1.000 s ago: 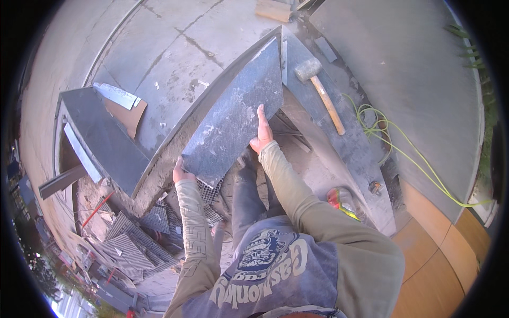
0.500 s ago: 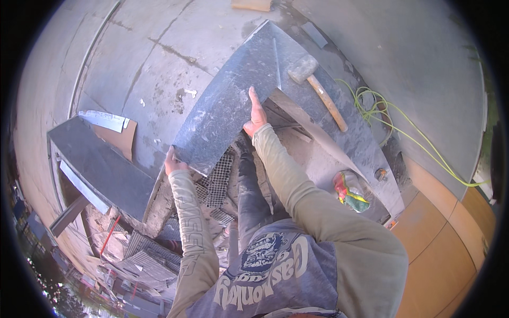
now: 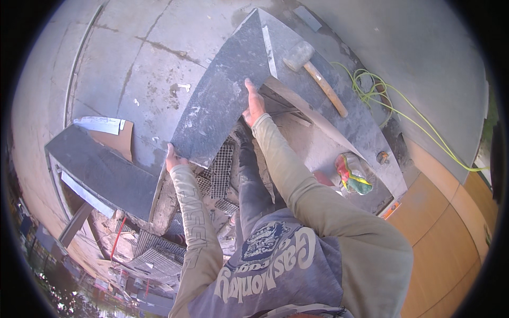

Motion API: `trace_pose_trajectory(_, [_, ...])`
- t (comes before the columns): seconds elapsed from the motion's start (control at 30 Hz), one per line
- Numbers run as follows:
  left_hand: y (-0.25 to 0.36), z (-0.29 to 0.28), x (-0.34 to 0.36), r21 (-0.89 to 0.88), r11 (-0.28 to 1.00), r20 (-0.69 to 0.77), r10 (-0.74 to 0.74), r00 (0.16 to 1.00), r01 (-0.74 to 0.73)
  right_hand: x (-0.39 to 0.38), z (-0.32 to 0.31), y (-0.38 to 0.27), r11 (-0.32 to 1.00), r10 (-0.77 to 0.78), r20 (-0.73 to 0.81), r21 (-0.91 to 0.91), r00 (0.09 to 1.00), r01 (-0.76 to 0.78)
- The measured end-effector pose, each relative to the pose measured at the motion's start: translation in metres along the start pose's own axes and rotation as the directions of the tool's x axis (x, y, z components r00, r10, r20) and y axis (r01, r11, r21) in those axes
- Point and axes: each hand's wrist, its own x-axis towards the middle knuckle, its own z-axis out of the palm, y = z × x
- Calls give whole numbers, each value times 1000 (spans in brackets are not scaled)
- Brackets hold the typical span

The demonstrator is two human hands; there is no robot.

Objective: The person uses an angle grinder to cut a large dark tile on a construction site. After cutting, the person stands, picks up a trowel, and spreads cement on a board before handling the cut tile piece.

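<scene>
Both my hands hold a dark grey stone slab [image 3: 217, 100] with a curved outer edge, above a stone-edged pit. My left hand [image 3: 174, 158] grips its near left corner, thumb on top and fingers hidden beneath. On the inner edge, my right hand [image 3: 254, 103] has its thumb up along the slab, its other fingers mostly out of sight. The slab's far end is beside a fixed stone slab [image 3: 339, 124], with a pale strip showing between them. On that fixed slab lies a mallet [image 3: 313, 71] with a grey head and wooden handle.
A similar dark slab [image 3: 101, 167] caps the left side. Black grid panels [image 3: 221, 172] lie in the pit near my legs. A red, yellow and green bag [image 3: 352, 175] stands at the right. A yellow-green cord [image 3: 403, 114] loops across the right-hand floor. Cardboard [image 3: 119, 140] lies left.
The slab's far end has shifted and tilted, so a pale strip now shows along its joint with the fixed slab. Both hands keep their grip; the whole view has shifted slightly.
</scene>
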Motion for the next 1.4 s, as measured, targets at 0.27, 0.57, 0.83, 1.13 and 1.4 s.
trace_pose_trajectory(0.27, [-16, -3, 25, -194, 955, -198, -264, 944, 226, -17, 1, -21, 981, -49, -174, -194, 984, 15])
trace_pose_trajectory(0.57, [11, 11, 20, -222, 902, -422, -430, 798, 369, -22, -7, -21, 984, -46, -89, -177, 995, 30])
trace_pose_trajectory(0.83, [-3, -7, 38, -254, 884, -312, -459, 832, 392, -16, -16, -22, 983, -21, -44, -181, 999, 12])
trace_pose_trajectory(1.13, [0, -8, 31, -355, 853, -285, -489, 824, 383, -26, -7, -91, 42, -550, 216, -957, 807, 285])
trace_pose_trajectory(1.4, [-13, -11, 43, -282, 916, -255, -358, 898, 285, 110, 67, -278, -37, -672, 327, -911, 665, 410])
